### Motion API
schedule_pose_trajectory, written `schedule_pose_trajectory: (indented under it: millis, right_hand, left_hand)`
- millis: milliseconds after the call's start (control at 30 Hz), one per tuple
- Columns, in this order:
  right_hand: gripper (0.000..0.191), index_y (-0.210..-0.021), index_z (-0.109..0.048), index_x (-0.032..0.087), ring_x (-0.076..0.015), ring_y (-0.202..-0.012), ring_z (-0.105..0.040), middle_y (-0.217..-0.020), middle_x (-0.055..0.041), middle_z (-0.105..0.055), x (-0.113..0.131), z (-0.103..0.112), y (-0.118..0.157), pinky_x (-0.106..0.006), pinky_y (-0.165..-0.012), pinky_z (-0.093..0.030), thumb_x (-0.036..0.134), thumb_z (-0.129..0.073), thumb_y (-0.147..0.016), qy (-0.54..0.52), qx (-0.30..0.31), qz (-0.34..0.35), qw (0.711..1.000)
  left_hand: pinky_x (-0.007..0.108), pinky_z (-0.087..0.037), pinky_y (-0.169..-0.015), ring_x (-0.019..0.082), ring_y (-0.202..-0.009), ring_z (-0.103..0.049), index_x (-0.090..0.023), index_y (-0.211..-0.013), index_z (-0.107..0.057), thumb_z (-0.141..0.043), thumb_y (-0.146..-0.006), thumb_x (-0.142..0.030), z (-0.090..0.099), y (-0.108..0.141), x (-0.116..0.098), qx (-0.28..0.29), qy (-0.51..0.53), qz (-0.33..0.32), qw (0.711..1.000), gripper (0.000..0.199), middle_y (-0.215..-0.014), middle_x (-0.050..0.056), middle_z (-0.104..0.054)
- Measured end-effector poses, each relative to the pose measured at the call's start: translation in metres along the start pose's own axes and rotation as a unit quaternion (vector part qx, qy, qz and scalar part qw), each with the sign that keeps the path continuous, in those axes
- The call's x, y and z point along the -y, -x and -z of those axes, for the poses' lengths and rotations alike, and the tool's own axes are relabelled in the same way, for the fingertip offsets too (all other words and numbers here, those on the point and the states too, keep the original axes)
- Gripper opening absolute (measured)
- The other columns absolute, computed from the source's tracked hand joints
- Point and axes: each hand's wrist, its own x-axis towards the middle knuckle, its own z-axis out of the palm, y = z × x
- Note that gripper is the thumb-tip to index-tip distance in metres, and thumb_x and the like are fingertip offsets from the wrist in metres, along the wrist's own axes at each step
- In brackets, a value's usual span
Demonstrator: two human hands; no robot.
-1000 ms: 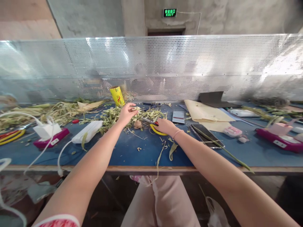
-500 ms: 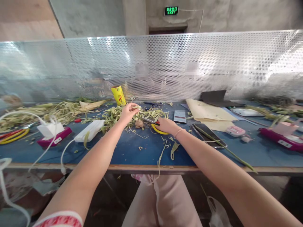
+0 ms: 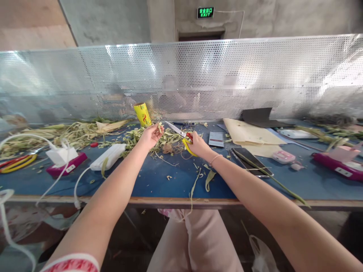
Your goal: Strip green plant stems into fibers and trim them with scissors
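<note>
My right hand [image 3: 198,144] grips a pair of scissors [image 3: 177,130] with red and yellow handles, its blades pointing up and left toward my other hand. Between the fingers and thumb of my left hand [image 3: 151,136] is a small piece of pale green plant leaf [image 3: 160,127]. Beneath both hands spreads a heap of cut, dried-looking leaf strips [image 3: 133,139]. A small brown ball of twine-like fibre [image 3: 168,148] lies in front of the heap. Right behind my left hand leans a yellow tube [image 3: 142,114].
At left are a white power bank [image 3: 108,157], a purple power strip [image 3: 66,166] and another pair of scissors [image 3: 19,163]. To the right lie a phone [image 3: 249,162], brown paper [image 3: 249,132] and a small card [image 3: 216,139]. A perforated metal screen [image 3: 187,79] borders the table's back.
The scissors have lifted off the leaf heap, and their blades now point further up. My left hand has drawn back slightly to the left and turned, showing the leaf piece in its fingers.
</note>
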Motion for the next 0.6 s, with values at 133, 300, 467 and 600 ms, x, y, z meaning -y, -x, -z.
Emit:
schedule_pose_trajectory:
  millis: [133, 300, 467, 600]
  right_hand:
    - [0.035, -0.099, -0.039, 0.015, -0.0257, -0.091, -0.058, -0.099, -0.0167, -0.06, 0.0, -0.001, 0.002, -0.034, -0.073, -0.045, 0.041, -0.046, -0.077, -0.03, -0.023, 0.03, 0.999]
    - [0.037, -0.1, -0.037, 0.015, -0.0273, -0.096, -0.057, -0.103, -0.0179, -0.058, 0.005, 0.001, 0.008, -0.037, -0.075, -0.046, 0.044, -0.044, -0.078, -0.012, -0.032, 0.056, 0.998]
    - [0.041, -0.103, -0.036, 0.014, -0.029, -0.095, -0.057, -0.102, -0.0169, -0.059, 0.011, 0.005, 0.012, -0.039, -0.076, -0.046, 0.044, -0.045, -0.076, 0.039, -0.03, 0.079, 0.996]
    - [0.042, -0.103, -0.036, 0.014, -0.0283, -0.096, -0.057, -0.102, -0.0168, -0.059, 0.013, 0.006, 0.012, -0.039, -0.077, -0.046, 0.045, -0.046, -0.077, 0.047, -0.036, 0.085, 0.995]
  left_hand:
    - [0.019, -0.05, -0.056, 0.008, -0.054, -0.058, -0.01, -0.071, -0.054, -0.043, -0.081, -0.01, -0.002, 0.003, -0.003, 0.0, 0.063, 0.024, 0.998, 0.015, -0.056, 0.002, -0.058]
    - [0.018, -0.05, -0.054, 0.007, -0.051, -0.055, -0.01, -0.072, -0.053, -0.039, -0.082, -0.01, -0.004, 0.008, -0.007, 0.017, 0.096, 0.026, 0.995, 0.017, -0.055, 0.002, -0.055]
    - [0.019, -0.05, -0.054, 0.008, -0.051, -0.054, -0.011, -0.072, -0.052, -0.041, -0.08, -0.01, -0.004, 0.01, -0.006, 0.016, 0.098, 0.048, 0.994, 0.014, -0.054, 0.001, -0.052]
    - [0.018, -0.048, -0.051, 0.008, -0.049, -0.052, -0.012, -0.072, -0.052, -0.039, -0.081, -0.011, -0.005, 0.012, -0.008, 0.021, 0.099, 0.06, 0.993, 0.016, -0.053, 0.001, -0.05]
